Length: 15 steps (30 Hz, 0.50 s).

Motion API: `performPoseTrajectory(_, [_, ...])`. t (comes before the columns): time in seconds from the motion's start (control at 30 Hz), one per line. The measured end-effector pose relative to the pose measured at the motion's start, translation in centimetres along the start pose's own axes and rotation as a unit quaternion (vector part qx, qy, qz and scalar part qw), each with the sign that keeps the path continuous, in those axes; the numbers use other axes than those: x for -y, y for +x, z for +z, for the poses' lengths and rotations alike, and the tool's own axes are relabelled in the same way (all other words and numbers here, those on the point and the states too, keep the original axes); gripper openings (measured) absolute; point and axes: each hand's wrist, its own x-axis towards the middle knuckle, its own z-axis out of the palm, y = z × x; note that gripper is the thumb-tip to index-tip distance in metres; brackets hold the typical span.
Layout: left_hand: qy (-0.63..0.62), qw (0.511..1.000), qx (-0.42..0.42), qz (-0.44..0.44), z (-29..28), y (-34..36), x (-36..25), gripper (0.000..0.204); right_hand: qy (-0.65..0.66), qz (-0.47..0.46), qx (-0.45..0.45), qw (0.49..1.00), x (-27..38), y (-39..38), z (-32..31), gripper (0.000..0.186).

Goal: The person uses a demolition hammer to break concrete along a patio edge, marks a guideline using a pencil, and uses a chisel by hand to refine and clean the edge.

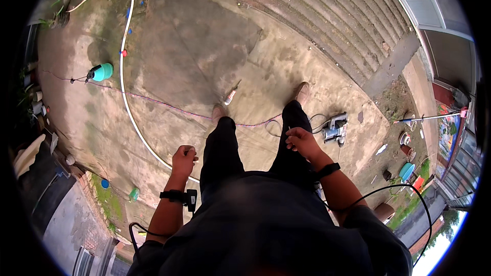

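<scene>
Yard scene, viewed from above a standing person. Left hand (183,156): closed into a loose fist at hip level beside the left thigh; whether it pinches anything cannot be told. Right hand (302,140): fingers drawn together as if pinching a thin line, though what they hold is too fine to tell. Thin cord (153,99): lies across the concrete ground (194,46), passing under the feet from a teal spray jug (102,72) at left toward a loop near the right shoe. White hose (125,87): curves along the ground at left. Power tool (335,128): rests on the ground just right of the right leg. Step judged in hand: gathering or paying out cord; a next move would call for a steady two-handed pull.
</scene>
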Motion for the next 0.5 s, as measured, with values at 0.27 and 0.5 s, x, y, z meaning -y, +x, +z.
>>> performPoseTrajectory(0.27, [-0.018,0.999,0.002,-0.034,-1.8,-4.5,1.9,0.028,0.192,0.030,0.051,0.980,3.9,-1.5,-2.3,0.022])
performPoseTrajectory(0.5, [-0.038,0.998,-0.013,-0.044,3.1,-8.7,-1.0,0.029,0.099,0.065,0.002,0.993,6.9,-1.2,-9.2,0.024])
